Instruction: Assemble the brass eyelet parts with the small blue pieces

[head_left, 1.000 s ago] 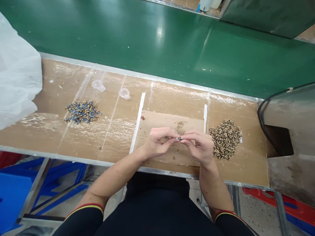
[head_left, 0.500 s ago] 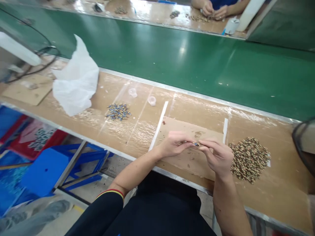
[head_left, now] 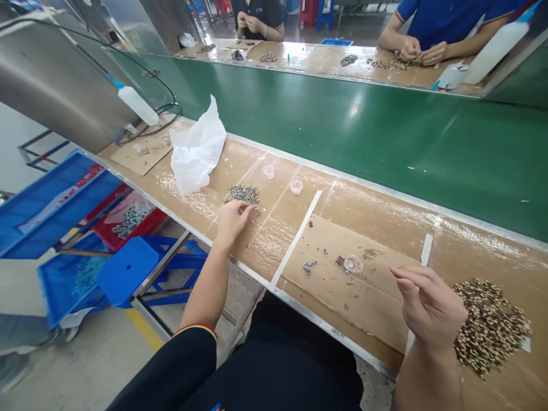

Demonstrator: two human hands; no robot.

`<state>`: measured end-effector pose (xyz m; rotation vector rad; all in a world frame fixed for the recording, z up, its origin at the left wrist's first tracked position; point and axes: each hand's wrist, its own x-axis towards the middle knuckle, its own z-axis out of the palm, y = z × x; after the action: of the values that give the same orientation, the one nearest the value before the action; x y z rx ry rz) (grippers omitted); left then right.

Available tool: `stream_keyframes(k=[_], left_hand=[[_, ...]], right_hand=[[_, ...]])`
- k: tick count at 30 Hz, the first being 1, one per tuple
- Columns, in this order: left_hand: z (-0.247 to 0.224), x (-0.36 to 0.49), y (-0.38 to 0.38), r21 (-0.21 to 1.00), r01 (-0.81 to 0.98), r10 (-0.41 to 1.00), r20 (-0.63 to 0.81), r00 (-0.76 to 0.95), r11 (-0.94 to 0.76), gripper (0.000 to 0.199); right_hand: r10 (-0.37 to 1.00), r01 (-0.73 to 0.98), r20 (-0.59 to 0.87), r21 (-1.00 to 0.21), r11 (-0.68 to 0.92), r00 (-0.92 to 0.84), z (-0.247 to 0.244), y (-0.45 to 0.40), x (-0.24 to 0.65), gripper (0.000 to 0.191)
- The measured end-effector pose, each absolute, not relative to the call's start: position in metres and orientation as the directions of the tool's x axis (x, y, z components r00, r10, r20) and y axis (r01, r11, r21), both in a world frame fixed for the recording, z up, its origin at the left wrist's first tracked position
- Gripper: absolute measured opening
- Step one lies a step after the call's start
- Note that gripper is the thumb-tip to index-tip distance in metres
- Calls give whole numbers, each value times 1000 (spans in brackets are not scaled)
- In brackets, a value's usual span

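Observation:
My left hand [head_left: 233, 221] hovers over the near edge of a pile of small blue and gold metal parts [head_left: 243, 193]. Its thumb and fingers look slightly parted, and one part lies just beyond the fingertips. My right hand [head_left: 431, 302] is raised at the right edge of a cardboard sheet [head_left: 377, 302], thumb and forefinger drawn together; anything between them is too small to make out. Beside that hand lies a large heap of small brass-coloured parts [head_left: 492, 325]. On the cardboard are a small clear round cup [head_left: 353, 264] and several loose blue-grey parts [head_left: 308, 267].
A crumpled white plastic bag [head_left: 197, 151] and two small clear cups, one of them a pinkish cup [head_left: 296, 186], sit on the bench. Beyond runs a green conveyor belt [head_left: 321, 125]. Co-workers' hands [head_left: 422, 52] are busy opposite. A blue stool [head_left: 128, 268] stands below left.
My hands have parted: the left moved left to the blue and gold pile, the right drew back to the right. The small blue part formerly between them is no longer seen there.

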<state>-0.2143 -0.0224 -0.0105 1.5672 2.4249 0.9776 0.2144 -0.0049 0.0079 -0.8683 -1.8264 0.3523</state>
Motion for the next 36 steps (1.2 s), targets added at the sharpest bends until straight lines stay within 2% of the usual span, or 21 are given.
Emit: stream_keyframes(k=[3, 5, 8, 10, 14, 17, 21, 24, 26, 28, 32, 36], left_hand=[[-7, -203, -27, 586, 774, 692, 456, -560, 240, 25], [-7, -183, -38, 582, 804, 720, 504, -477, 125, 28], [-7, -145, -53, 538, 824, 927, 372, -41, -180, 22], [-6, -124, -58, 527, 795, 951, 225, 210, -300, 15], [-6, -103, -56, 548, 739, 904, 80, 419, -391, 21], [-9, -95, -51, 529, 743, 895, 78, 439, -410, 17], [-15, -85, -44, 437, 804, 901, 35, 433, -403, 17], [-15, -84, -39, 353, 833, 888, -11, 459, -426, 19], [-11, -87, -36, 318, 839, 888, 16, 460, -441, 22], [-4, -87, -33, 355, 820, 891, 112, 440, -450, 19], [14, -75, -23, 573, 659, 872, 360, 331, -487, 13], [20, -48, 0, 712, 452, 842, 439, 313, -538, 11]], right_hand=[[712, 398, 683, -615, 681, -163, 6, -3, 216, 11], [716, 404, 679, -616, 676, -162, 6, -2, 216, 11], [729, 430, 644, -604, 671, -233, 7, -3, 214, 11], [743, 459, 593, -592, 663, -310, 8, -3, 213, 10], [762, 517, 470, -559, 648, -446, 4, 0, 214, 13], [768, 556, 391, -533, 638, -507, 1, 1, 216, 20], [771, 556, 321, -548, 625, -550, -2, 2, 216, 20], [771, 536, 310, -574, 619, -556, -2, 2, 214, 19], [768, 529, 323, -577, 623, -553, -3, 2, 214, 18], [761, 521, 338, -573, 633, -554, -4, 2, 213, 17], [742, 501, 342, -569, 652, -576, -6, 2, 213, 14], [740, 504, 346, -562, 656, -577, -8, 3, 210, 13]])
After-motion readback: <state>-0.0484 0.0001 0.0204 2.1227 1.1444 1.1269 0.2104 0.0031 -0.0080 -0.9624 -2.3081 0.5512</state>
